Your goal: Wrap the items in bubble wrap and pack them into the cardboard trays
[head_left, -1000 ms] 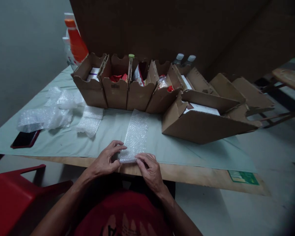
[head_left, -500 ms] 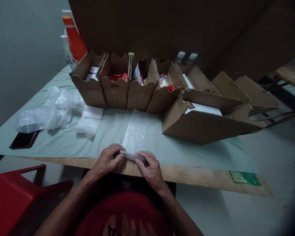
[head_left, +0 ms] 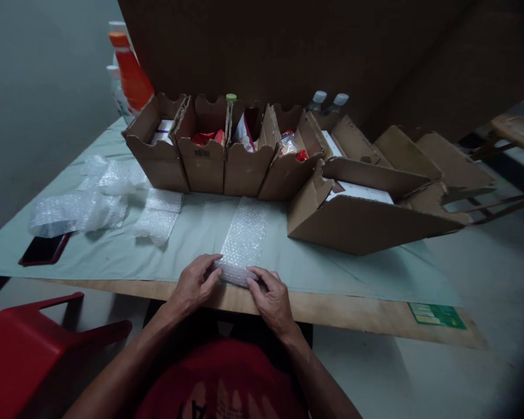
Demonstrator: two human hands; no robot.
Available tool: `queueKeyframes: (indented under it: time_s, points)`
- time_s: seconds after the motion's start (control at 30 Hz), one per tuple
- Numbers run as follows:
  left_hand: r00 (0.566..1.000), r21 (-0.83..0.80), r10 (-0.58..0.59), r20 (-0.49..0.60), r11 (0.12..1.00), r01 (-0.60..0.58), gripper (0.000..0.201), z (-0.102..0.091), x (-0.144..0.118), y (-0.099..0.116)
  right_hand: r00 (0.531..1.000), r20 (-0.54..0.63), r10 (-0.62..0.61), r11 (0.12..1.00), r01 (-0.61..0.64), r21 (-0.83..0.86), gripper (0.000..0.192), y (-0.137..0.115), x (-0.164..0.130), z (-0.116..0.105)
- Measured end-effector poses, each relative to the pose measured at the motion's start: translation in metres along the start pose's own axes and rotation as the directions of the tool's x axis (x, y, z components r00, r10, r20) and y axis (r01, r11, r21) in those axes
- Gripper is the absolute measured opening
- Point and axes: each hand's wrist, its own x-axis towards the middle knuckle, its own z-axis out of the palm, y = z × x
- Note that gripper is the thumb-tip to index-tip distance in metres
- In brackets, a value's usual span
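The table (head_left: 358, 273) carries a row of 5 cardboard boxes (head_left: 225, 154). In front of them lies my bubble wrap strip (head_left: 244, 235). My left hand (head_left: 194, 285) and right hand (head_left: 271, 297), fingers curled, pinch its rolled near end so it stays tight.

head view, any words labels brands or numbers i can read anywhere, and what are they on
None can be read.
Green card at the table's near right corner: print too small and blurred.
Small dark label on the second cardboard box from the left: unreadable.
Orange bottle behind the boxes: no legible brand.
Packets in the boxes: markings blurred.
White print on the person's red shirt: cut off at the frame edge, not legible.
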Motion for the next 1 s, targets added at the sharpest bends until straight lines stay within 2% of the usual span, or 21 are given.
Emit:
queueKeyframes:
  time_s: [0.2,0.4,0.47,0.53,0.63,0.7,0.8,0.9,1.0]
  points:
    - [0.999,0.004,-0.04,-0.013,0.999,0.04,0.034,0.005,0.008,-0.005,1.0,-0.013,-0.003,1.0,0.003,0.003,0.024,0.0,0.0,0.0]
    - [0.989,0.13,-0.149,-0.014,0.98,0.149,0.035,0.007,0.02,0.001,0.998,-0.063,0.011,1.0,-0.012,-0.001,0.029,0.004,0.002,-0.008]
    - [0.985,0.187,-0.174,-0.012,0.967,0.173,0.035,0.007,0.022,0.004,0.994,-0.097,-0.054,0.998,0.049,-0.051,0.028,0.003,0.002,-0.013]
    - [0.983,0.242,-0.183,-0.018,0.953,0.182,0.034,0.007,0.024,0.006,0.979,-0.106,-0.176,0.978,0.162,-0.133,0.028,0.001,0.002,-0.018]
    - [0.984,0.311,-0.17,-0.045,0.934,0.175,0.032,0.01,0.025,0.006,0.947,-0.031,-0.32,0.926,0.305,-0.223,0.033,-0.004,0.0,-0.02]
    - [0.988,0.345,-0.135,-0.071,0.926,0.151,0.031,0.013,0.024,0.004,0.937,0.067,-0.342,0.903,0.348,-0.252,0.036,-0.005,-0.001,-0.017]
    - [0.993,0.367,-0.021,-0.114,0.928,0.061,0.031,0.016,0.022,-0.001,0.927,0.181,-0.327,0.878,0.369,-0.304,0.033,-0.004,0.002,-0.012]
    - [0.977,0.35,0.148,-0.153,0.933,-0.086,0.035,0.013,0.015,-0.006,0.922,0.187,-0.339,0.864,0.384,-0.326,0.026,-0.002,0.008,-0.012]
    - [0.946,0.317,0.319,-0.064,0.905,-0.283,0.04,0.006,0.006,-0.009,0.918,0.148,-0.369,0.877,0.396,-0.271,0.023,-0.002,0.014,-0.015]
